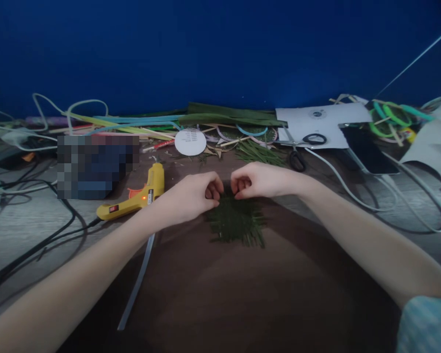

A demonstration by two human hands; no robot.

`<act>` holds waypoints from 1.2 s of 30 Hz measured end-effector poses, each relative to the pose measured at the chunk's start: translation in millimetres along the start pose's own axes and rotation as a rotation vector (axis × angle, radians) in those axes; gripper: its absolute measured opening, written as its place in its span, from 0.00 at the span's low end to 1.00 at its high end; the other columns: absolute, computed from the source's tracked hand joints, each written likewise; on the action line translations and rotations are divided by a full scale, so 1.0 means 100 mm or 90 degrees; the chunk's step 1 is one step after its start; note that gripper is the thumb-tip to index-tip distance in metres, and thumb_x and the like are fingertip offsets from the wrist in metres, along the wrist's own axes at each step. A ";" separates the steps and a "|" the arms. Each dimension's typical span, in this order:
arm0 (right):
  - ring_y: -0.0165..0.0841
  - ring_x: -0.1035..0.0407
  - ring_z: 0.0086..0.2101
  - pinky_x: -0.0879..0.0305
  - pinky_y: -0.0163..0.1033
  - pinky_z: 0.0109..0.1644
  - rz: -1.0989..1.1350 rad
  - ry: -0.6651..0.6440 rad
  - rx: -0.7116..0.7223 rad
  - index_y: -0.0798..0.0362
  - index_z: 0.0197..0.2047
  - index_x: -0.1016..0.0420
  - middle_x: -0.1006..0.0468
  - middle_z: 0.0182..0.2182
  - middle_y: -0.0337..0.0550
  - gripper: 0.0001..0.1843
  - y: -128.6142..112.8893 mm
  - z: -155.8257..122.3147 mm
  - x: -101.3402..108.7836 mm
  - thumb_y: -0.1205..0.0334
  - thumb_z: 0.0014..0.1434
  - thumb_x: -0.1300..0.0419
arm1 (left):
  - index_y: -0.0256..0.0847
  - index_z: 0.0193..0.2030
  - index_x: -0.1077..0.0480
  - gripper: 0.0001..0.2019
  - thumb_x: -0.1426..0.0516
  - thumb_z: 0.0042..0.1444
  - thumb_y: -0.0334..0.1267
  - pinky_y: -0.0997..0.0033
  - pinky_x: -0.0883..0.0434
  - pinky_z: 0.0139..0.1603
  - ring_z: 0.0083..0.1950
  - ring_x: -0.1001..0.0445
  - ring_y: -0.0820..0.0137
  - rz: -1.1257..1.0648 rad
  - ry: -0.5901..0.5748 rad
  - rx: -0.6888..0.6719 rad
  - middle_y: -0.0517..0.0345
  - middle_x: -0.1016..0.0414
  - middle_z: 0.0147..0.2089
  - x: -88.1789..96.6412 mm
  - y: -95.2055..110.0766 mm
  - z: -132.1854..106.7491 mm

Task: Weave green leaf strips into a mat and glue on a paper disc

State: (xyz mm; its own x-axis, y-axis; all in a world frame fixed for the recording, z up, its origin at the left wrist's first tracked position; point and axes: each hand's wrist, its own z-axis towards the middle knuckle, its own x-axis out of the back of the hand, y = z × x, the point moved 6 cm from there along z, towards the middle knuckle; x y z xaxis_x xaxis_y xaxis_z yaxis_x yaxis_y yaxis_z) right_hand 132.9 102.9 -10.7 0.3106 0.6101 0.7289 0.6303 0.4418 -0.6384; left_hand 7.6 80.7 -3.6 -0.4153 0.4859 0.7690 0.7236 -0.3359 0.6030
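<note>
A small mat of woven green leaf strips (237,223) lies on the dark brown board, its loose strip ends sticking out at the sides and bottom. My left hand (202,193) pinches at its upper left edge, thumb and fingers closed. Opposite it, my right hand (255,180) is closed in a similar pinch at the upper right edge. The fingers hide part of the mat's top, so which strips they grip is unclear. Left of my left hand lies a yellow hot glue gun (155,182) with its small light lit and a clear glue stick (137,289) trailing from it.
Behind the hands are cut green leaf strips (260,152), long leaves (228,115), a white paper disc (190,142) and black-handled scissors (297,159). A phone (367,149) and white paper (316,120) sit to the right. Cables (64,220) run along the left.
</note>
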 end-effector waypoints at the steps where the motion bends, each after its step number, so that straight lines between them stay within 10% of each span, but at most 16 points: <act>1: 0.27 0.36 0.26 0.45 0.33 0.28 0.000 0.000 -0.001 0.54 0.30 0.29 0.29 0.24 0.37 0.06 0.00 0.00 0.00 0.61 0.47 0.40 | 0.40 0.35 0.34 0.08 0.46 0.46 0.30 0.74 0.35 0.33 0.33 0.29 0.72 -0.008 -0.001 -0.002 0.62 0.27 0.31 0.00 0.00 0.00; 22: 0.30 0.30 0.35 0.37 0.37 0.40 0.294 0.110 0.100 0.55 0.36 0.29 0.23 0.35 0.42 0.09 -0.28 -0.06 0.10 0.59 0.53 0.41 | 0.39 0.30 0.32 0.07 0.48 0.51 0.39 0.72 0.39 0.30 0.30 0.29 0.70 0.062 0.052 0.015 0.60 0.26 0.29 0.01 0.03 -0.01; 36: 0.40 0.42 0.47 0.44 0.47 0.50 -0.066 0.193 0.074 0.51 0.38 0.27 0.33 0.43 0.46 0.09 -0.13 0.03 -0.03 0.62 0.50 0.40 | 0.39 0.28 0.27 0.12 0.50 0.50 0.42 0.75 0.41 0.29 0.27 0.35 0.74 0.039 -0.052 -0.007 0.63 0.30 0.24 0.09 -0.07 0.01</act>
State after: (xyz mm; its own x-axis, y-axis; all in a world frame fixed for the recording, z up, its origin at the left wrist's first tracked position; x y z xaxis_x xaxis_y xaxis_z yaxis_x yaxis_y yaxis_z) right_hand 121.4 97.3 -5.3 0.4578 0.3425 0.8204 0.5892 0.5742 -0.5685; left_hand -0.7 88.6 -1.6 -0.3241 0.5285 0.7846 0.7401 -0.3750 0.5582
